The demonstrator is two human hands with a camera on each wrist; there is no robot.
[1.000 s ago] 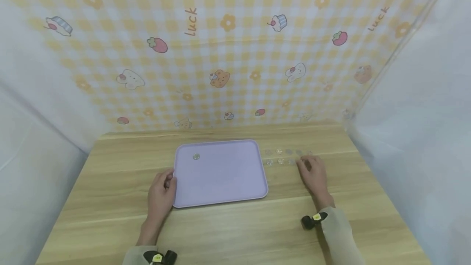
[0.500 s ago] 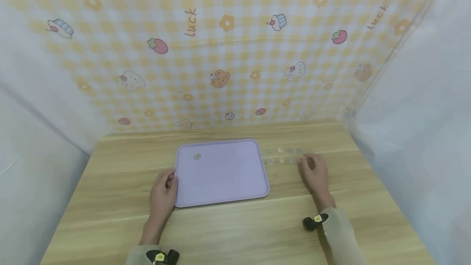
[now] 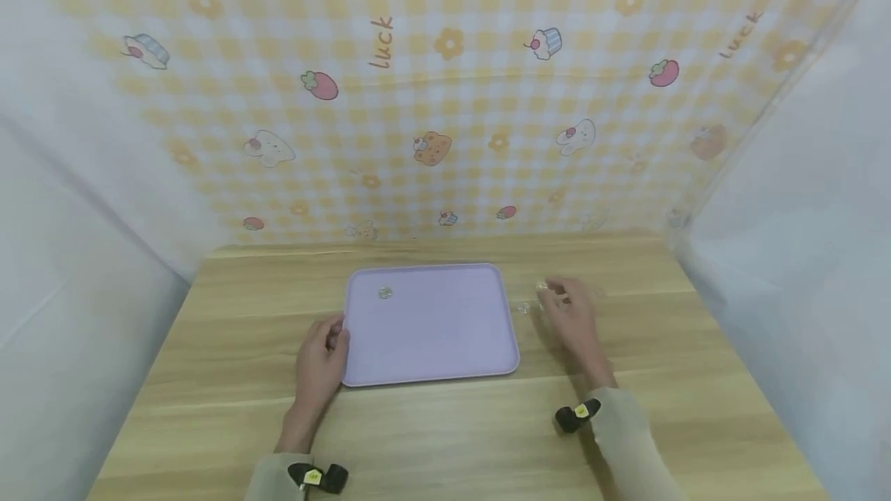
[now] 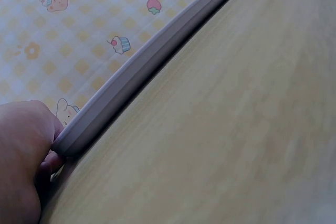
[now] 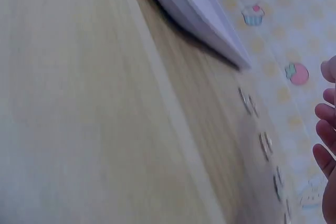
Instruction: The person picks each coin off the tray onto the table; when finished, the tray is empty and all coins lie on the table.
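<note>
A lilac tray (image 3: 431, 331) lies on the wooden table, with one small silvery coin-like disc (image 3: 386, 293) near its far left corner. My left hand (image 3: 322, 362) grips the tray's left edge. In the left wrist view, the fingers of the left hand (image 4: 26, 150) wrap the tray's end. My right hand (image 3: 572, 319) is raised over the discs right of the tray, thumb and fingertips bent toward each other. I cannot tell whether it pinches a disc. A loose disc (image 3: 524, 308) shows beside its thumb. In the right wrist view the right hand (image 5: 328, 124) is cut off at the edge.
The discs stand in two rows on the table; several show edge-on, among them a disc (image 5: 265, 146) in the right wrist view. The hand hides part of the rows. A yellow checked cloth (image 3: 445, 99) hangs behind the table (image 3: 445, 439), with white sheets at both sides.
My right hand has left the right end of the front row, rising and moving left toward the tray. The left hand keeps its grip on the tray. The head view has shifted slightly.
</note>
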